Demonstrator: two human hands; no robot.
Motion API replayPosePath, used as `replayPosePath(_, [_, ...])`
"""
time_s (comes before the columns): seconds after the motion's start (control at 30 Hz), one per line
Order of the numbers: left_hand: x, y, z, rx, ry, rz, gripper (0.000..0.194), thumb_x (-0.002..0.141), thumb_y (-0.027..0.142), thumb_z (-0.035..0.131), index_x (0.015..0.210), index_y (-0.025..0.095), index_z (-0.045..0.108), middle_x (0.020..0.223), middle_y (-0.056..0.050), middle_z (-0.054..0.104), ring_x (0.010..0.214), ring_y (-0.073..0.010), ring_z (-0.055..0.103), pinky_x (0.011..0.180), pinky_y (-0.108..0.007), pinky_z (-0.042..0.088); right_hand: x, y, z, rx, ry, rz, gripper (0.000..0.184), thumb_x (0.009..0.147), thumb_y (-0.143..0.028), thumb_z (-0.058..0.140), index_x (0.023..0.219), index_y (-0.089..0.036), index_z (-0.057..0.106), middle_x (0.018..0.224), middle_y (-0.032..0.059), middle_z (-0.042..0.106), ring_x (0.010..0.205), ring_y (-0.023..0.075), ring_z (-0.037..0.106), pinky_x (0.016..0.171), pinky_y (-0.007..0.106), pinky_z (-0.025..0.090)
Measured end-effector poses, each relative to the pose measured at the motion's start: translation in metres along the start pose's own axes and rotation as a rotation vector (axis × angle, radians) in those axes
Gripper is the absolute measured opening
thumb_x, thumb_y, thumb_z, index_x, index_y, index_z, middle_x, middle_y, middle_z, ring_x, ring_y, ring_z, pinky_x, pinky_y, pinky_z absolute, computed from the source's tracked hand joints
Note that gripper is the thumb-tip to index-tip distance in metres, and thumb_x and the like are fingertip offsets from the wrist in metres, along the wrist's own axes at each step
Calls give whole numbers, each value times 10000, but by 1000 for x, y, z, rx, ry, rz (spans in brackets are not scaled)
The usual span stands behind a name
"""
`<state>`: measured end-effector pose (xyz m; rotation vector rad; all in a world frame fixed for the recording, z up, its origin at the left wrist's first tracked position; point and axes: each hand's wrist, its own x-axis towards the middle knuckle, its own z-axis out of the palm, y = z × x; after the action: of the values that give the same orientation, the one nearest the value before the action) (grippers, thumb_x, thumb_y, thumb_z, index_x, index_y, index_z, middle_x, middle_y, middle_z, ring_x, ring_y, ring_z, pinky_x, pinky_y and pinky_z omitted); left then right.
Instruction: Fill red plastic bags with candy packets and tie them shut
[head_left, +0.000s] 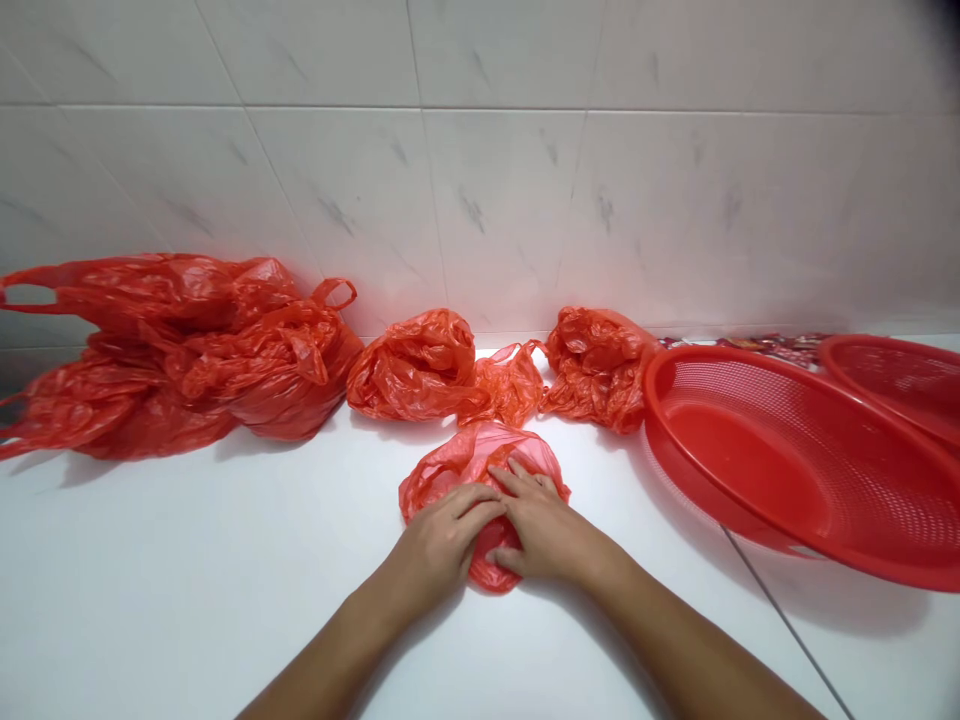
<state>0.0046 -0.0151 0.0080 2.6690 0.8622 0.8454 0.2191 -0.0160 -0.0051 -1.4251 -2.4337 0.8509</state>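
Observation:
A crumpled red plastic bag (pixel 480 462) lies on the white counter (pixel 187 550) directly in front of me. My left hand (pixel 442 535) and my right hand (pixel 536 525) both press flat on top of it, fingertips almost meeting. The hands cover the bag's middle, and its lower end shows between them. Neither hand appears to grip it.
Behind the hands stand several crumpled red bags (pixel 412 368), with a larger heap of them (pixel 172 350) at the left. Two red round mesh baskets (pixel 795 470) lie at the right, overlapping. Colourful packets (pixel 757 347) sit behind them against the white tiled wall (pixel 480 150).

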Motion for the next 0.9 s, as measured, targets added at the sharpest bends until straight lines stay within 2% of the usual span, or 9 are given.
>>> replayPosePath(0.17, [-11,-14,-1,260,-133,-328,526,905,315,706,1412,202,627,1480,-184,629,1387,-422,573,1150,-655,464,-3,-2,-7,13,-45,27,939,813,-427,775,1664,-271,413,1788,116,175,1649,396,152,1301,622,181])
replayPosePath(0.23, [-13,-18,-7,318,-207,-465,701,805,502,815,1416,205,641,1493,-210,605,1395,-477,544,1139,-677,456,-6,-1,-10,27,-51,47,918,799,-437,785,1642,-294,453,1780,111,217,1627,394,240,1285,625,229])
replayPosePath(0.33, [-13,-19,-14,316,-287,-581,849,714,615,859,1439,235,638,1444,-200,634,1374,-472,557,1115,-634,487,-8,0,-13,43,-58,74,961,761,-497,817,1635,-306,466,1753,114,304,1602,396,301,1267,597,291])
replayPosePath(0.47, [-10,-18,-15,290,-229,-551,781,746,567,855,1418,222,657,1482,-182,625,1398,-449,549,1144,-614,477,-7,1,-15,35,-34,51,1052,716,-563,849,1652,-324,429,1759,101,292,1595,409,300,1266,606,278])
replayPosePath(0.57, [-7,-17,-10,210,-26,-446,362,991,404,626,1279,207,719,1373,-124,710,1303,-322,641,1133,-500,515,-5,2,-18,35,45,51,906,776,-553,816,1594,-299,518,1729,106,360,1573,394,339,1261,589,290])
replayPosePath(0.63, [-6,-17,-7,134,37,-355,326,1067,265,450,1224,220,733,1256,-82,761,1195,-243,694,1077,-418,553,-4,4,-19,32,83,58,754,833,-550,776,1516,-281,605,1691,105,427,1539,386,389,1248,579,316])
replayPosePath(0.73, [-8,-18,-5,119,-78,-317,373,1022,223,508,1342,241,698,1375,-92,719,1296,-274,652,1122,-464,527,-2,8,-20,30,108,62,645,872,-555,745,1439,-261,664,1670,105,456,1516,385,418,1234,590,330])
replayPosePath(0.83, [-11,-20,-9,182,-239,-482,642,896,398,729,1505,243,596,1524,-161,610,1412,-400,560,1164,-600,468,0,13,-21,43,116,53,602,823,-491,810,1357,-237,701,1633,120,497,1502,362,443,1219,558,362])
replayPosePath(0.9, [-12,-20,-14,191,-282,-577,794,814,495,801,1531,250,566,1529,-181,590,1377,-431,577,1128,-614,491,0,15,-21,62,113,47,606,746,-419,880,1303,-240,721,1618,121,507,1486,346,464,1203,513,393])
